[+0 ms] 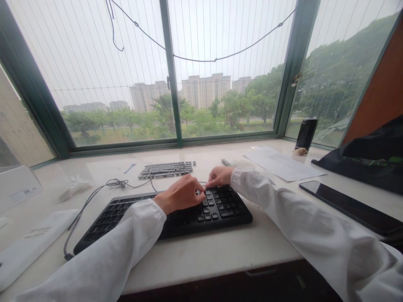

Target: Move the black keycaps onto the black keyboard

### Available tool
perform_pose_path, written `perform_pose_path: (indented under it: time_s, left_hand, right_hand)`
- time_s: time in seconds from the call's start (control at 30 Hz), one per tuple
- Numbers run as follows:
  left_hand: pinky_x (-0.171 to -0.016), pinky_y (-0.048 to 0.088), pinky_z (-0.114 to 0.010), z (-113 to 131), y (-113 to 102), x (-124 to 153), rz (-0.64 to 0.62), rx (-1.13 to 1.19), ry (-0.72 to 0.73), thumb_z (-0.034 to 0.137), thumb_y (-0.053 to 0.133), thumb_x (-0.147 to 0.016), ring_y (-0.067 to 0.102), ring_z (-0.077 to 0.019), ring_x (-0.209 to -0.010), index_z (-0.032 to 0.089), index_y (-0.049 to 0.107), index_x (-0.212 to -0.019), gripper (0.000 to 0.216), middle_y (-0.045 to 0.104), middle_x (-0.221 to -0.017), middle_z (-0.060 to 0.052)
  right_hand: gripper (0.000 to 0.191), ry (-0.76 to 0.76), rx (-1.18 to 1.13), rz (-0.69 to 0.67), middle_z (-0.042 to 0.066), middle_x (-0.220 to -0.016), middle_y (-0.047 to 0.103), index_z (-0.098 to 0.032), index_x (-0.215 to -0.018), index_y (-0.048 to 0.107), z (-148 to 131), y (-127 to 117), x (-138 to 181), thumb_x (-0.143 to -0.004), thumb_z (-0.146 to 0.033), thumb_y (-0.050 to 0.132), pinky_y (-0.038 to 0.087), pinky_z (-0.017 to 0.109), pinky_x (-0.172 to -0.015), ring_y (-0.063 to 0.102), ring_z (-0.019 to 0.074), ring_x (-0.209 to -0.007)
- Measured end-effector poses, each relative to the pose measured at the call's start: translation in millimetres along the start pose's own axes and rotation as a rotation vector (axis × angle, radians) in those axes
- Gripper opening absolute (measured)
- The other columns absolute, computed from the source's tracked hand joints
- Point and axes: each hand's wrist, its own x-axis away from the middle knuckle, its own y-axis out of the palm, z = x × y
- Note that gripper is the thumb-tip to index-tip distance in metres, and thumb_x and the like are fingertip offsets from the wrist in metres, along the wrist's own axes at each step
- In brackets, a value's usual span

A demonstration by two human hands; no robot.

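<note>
A black keyboard (126, 216) lies at an angle on the pale counter (220, 251), its cable (91, 195) looping off to the left. My left hand (181, 193) rests over the right part of the keys with its fingers curled and pinched together. My right hand (219, 176) meets it at the keyboard's far right edge, fingers also pinched down at the keys. Whatever the fingertips grip is too small to make out. Behind the keyboard lies a patch of loose dark keycaps (166, 168). Both arms wear white sleeves.
A black tablet (349, 206) lies at the right, with a paper sheet (281, 164), a black cylinder (306, 133) and a dark bag (368, 161) behind it. White boxes (17, 184) and a white flat pack (31, 243) sit at the left. Windows run along the back.
</note>
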Motion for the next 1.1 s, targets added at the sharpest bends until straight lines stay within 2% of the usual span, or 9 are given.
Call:
perform_pose_path:
  time_s: [0.23,0.37,0.47,0.6,0.73,0.8,0.93,1.1]
  left_hand:
    - [-0.047,0.021,-0.025,0,0,-1,-0.026,-0.046,-0.011,0.02,0.051,-0.076,0.018,-0.008,-0.046,0.015,0.061,-0.054,0.025,0.054,-0.045,-0.002]
    - [-0.051,0.029,-0.024,-1,-1,0,-0.005,-0.076,0.002,0.021,0.05,-0.078,0.038,-0.0086,-0.046,0.017,0.073,-0.07,0.025,0.064,-0.055,-0.006]
    - [-0.058,0.037,-0.024,-7,-4,2,0.049,-0.066,-0.002,0.023,0.05,-0.081,0.05,-0.011,-0.051,0.021,0.076,-0.087,0.027,0.067,-0.06,-0.004]
    - [-0.059,0.04,-0.024,-20,-9,6,0.218,-0.061,-0.128,0.025,0.049,-0.084,0.051,-0.0107,-0.05,0.019,0.075,-0.094,0.029,0.066,-0.06,-0.003]
    - [-0.056,0.036,-0.024,-28,-10,7,0.25,-0.119,-0.221,0.028,0.048,-0.086,0.048,-0.0107,-0.049,0.016,0.074,-0.081,0.029,0.066,-0.06,-0.003]
    - [-0.055,0.033,-0.024,-29,-9,8,0.235,-0.151,-0.24,0.032,0.045,-0.088,0.044,-0.01,-0.046,0.015,0.072,-0.071,0.036,0.062,-0.056,-0.003]
    - [-0.054,0.029,-0.025,-29,-7,7,0.242,-0.186,-0.271,0.037,0.04,-0.092,0.037,-0.0093,-0.044,0.014,0.068,-0.062,0.047,0.054,-0.048,-0.002]
    - [-0.055,0.028,-0.025,-31,-6,6,0.24,-0.189,-0.287,0.039,0.038,-0.092,0.038,-0.0095,-0.045,0.014,0.062,-0.057,0.05,0.054,-0.049,-0.002]
  right_hand:
    - [0.052,-0.002,0.031,0.036,-0.002,-0.057,0.056,-0.014,-0.081,0.074,-3,2,1,-0.058,-0.061,0.073,0.032,0.022,-0.05,0.045,0.0079,-0.054]
    - [0.049,-0.034,-0.008,0.067,-0.002,-0.053,0.055,-0.014,-0.076,0.073,-2,6,5,-0.058,-0.059,0.073,0.031,0.023,-0.048,0.044,0.0082,-0.051]
    - [0.048,-0.035,-0.084,0.102,-0.003,-0.052,0.054,-0.014,-0.075,0.071,0,4,7,-0.056,-0.058,0.075,0.033,0.023,-0.049,0.045,0.0087,-0.05]
    - [0.047,-0.041,-0.206,0.272,-0.004,-0.052,0.053,-0.013,-0.078,0.067,1,-4,11,-0.061,-0.057,0.072,0.033,0.023,-0.049,0.043,0.008,-0.049]
    - [0.049,-0.093,-0.194,0.405,-0.002,-0.055,0.056,-0.013,-0.079,0.067,-4,-5,15,-0.062,-0.059,0.069,0.033,0.024,-0.051,0.044,0.0083,-0.051]
    - [0.049,-0.124,-0.143,0.396,-0.002,-0.056,0.056,-0.014,-0.079,0.068,-7,-1,15,-0.062,-0.061,0.069,0.032,0.024,-0.052,0.044,0.0088,-0.052]
    - [0.038,-0.127,0.057,0.287,-0.002,-0.057,0.056,-0.016,-0.07,0.071,-12,7,15,-0.06,-0.052,0.074,0.031,0.024,-0.052,0.045,0.0095,-0.056]
    - [0.037,-0.141,0.048,0.41,-0.002,-0.059,0.055,-0.016,-0.076,0.072,-11,7,14,-0.067,-0.052,0.069,0.031,0.023,-0.051,0.045,0.0092,-0.056]
